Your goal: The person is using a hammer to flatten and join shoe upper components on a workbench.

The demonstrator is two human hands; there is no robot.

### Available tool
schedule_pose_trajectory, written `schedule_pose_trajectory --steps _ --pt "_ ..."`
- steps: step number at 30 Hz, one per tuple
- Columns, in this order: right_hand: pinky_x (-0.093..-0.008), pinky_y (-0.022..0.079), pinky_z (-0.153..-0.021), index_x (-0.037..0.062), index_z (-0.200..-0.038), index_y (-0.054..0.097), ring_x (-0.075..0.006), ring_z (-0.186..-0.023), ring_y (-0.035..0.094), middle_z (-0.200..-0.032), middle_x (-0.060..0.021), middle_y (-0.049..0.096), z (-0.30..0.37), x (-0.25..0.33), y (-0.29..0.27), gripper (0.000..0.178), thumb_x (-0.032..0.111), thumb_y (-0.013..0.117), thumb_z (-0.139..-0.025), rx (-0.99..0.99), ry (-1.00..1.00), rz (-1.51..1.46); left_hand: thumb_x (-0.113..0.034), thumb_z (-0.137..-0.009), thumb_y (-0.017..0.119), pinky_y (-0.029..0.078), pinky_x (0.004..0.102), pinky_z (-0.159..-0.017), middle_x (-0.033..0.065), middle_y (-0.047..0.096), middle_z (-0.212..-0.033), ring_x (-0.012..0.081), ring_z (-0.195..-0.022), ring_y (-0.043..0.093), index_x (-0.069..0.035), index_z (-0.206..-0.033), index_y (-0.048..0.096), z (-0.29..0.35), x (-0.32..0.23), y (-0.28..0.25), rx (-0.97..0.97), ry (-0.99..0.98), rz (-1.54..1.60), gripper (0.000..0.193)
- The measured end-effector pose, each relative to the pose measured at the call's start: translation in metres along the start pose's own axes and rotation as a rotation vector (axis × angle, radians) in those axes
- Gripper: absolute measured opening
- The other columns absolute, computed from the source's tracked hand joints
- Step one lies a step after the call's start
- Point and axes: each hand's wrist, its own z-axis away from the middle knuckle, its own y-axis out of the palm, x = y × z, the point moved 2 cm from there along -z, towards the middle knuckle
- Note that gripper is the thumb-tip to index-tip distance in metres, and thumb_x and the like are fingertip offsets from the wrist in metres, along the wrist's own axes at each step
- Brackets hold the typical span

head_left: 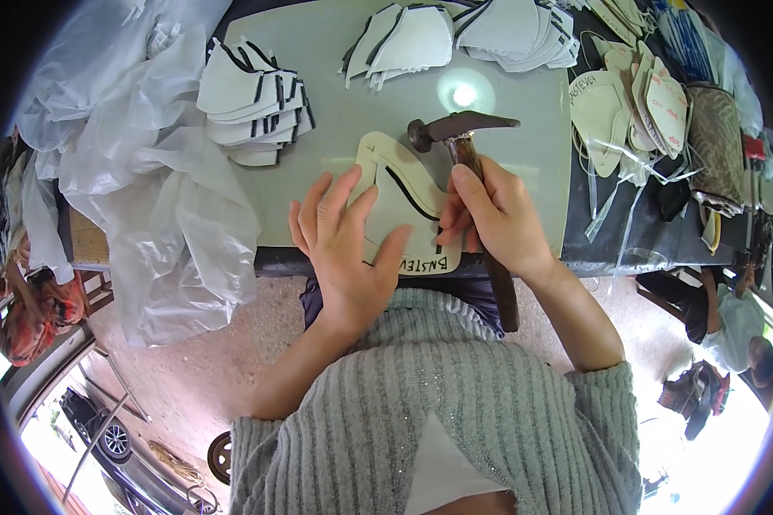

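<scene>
A cream, rounded pattern board lies at the table's near edge, with hand lettering at its lower end. On or in it is a pale piece with a black strip along its curved edge; whether it sits in a recess I cannot tell. My left hand rests on the board's left side, fingers spread. My right hand grips a hammer by its wooden handle, the metal head raised above the board's upper right. Its thumb lies along the handle, and some fingertips reach down to the board's right edge.
Stacks of white black-edged pieces lie at the left, with more white pieces at the back. Crumpled clear plastic hangs over the left edge. Cream patterns and a brown patterned roll lie on the right. Other people sit at both sides.
</scene>
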Motion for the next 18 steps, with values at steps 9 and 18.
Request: schedule_pose_trajectory --steps 9,18 --pt "-0.0223 0.043 -0.043 0.0005 -0.094 0.050 -0.0128 -0.055 0.065 -0.071 -0.0068 0.064 0.001 0.001 0.000 0.025 0.023 0.049 -0.104 -0.004 -0.023 -0.041 0.007 -0.089 0.065 0.050 0.0246 -0.086 0.0112 0.063 -0.108 0.0121 -0.099 0.061 0.002 -0.116 0.053 -0.016 0.000 -0.001 -0.072 -0.408 1.131 0.029" --pt "-0.0238 0.044 -0.063 -0.0007 -0.098 0.054 -0.0048 -0.070 0.050 -0.084 -0.0028 0.065 0.006 0.033 0.003 0.027 0.004 0.074 -0.081 -0.064 -0.380 -0.066 0.006 -0.088 0.065 0.050 0.0253 -0.085 0.0097 0.064 -0.104 0.0122 -0.095 0.062 0.005 -0.114 0.054 -0.032 -0.008 -0.016 0.128 -0.314 1.111 0.028"
